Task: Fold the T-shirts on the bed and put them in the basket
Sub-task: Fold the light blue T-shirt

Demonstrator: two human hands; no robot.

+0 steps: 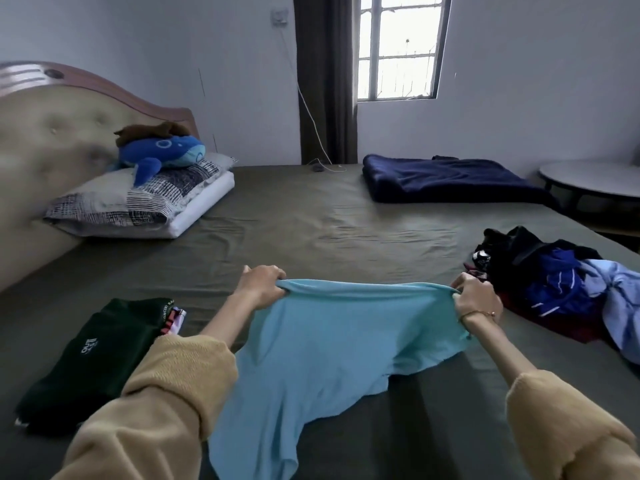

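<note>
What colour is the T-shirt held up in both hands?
Light blue T-shirt, plain, clearest in the head view.

Dim room, blown-out window [398, 46] backlight, soft blur, wide-angle bending at edges

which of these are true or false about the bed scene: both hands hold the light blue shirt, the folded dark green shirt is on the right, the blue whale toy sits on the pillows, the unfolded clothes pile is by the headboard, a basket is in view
1. Both hands hold the light blue shirt. True: the left hand and right hand each grip its top edge.
2. The folded dark green shirt is on the right. False: it lies on the left side of the bed.
3. The blue whale toy sits on the pillows. True.
4. The unfolded clothes pile is by the headboard. False: it lies at the bed's right edge, far from the headboard.
5. A basket is in view. False: none shows here.
</note>
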